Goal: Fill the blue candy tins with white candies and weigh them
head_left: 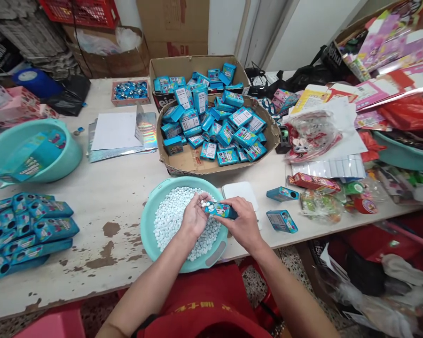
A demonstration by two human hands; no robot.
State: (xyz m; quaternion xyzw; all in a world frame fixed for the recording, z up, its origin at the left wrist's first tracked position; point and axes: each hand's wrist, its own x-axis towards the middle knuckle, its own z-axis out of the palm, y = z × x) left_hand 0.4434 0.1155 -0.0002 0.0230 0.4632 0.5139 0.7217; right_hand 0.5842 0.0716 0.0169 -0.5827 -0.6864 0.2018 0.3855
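A turquoise basin (148, 220) full of small white candies (172, 211) stands at the table's front edge. Over it my right hand (242, 219) grips a small blue candy box (218, 210), tilted toward the left. My left hand (195, 217) is cupped palm up at the box's left end, with a few white candies on its fingers. Behind the basin, a cardboard tray (186, 164) holds several blue boxes. Two more blue boxes, one (282, 194) behind the other (281, 221), lie on the table to the right.
Stacked blue boxes (28, 230) and a second turquoise basin (68, 159) are at the left. A pink tray (130, 101) of blue wrapped pieces and white sheets (114, 131) lie farther back. Packaging and plastic bags (317, 131) crowd the right. A white lid (245, 191) sits behind my right hand.
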